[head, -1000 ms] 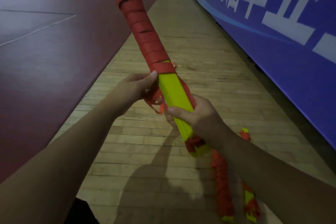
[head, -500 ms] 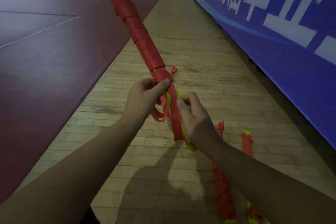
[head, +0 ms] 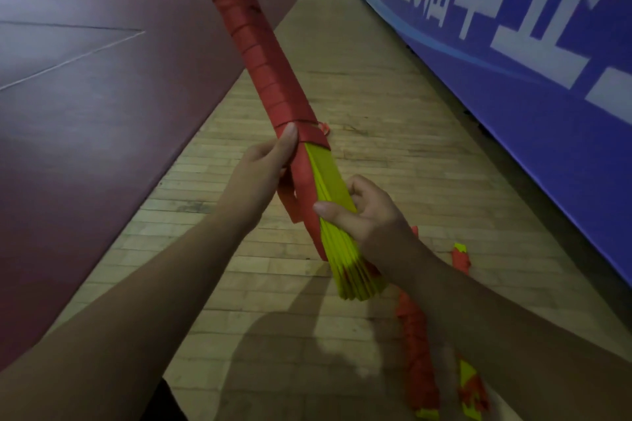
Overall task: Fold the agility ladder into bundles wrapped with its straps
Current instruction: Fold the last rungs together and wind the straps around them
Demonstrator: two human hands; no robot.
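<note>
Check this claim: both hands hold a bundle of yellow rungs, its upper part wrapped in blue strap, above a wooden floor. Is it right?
No. The head view shows the strap is red, not blue. The left hand and right hand hold the yellow rungs above the wooden floor.

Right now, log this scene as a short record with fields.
left hand: grips the bundle where the wrap ends, thumb on the strap
right hand: grips the bare yellow rungs lower down
bundle: held off the floor, tilted up and away; upper part wrapped in red, lower part unwrapped
strap: a loose length runs along the rungs' left edge
floor: wood; other wrapped bundles lie by the right arm
backdrop: blue banner on the right
</note>
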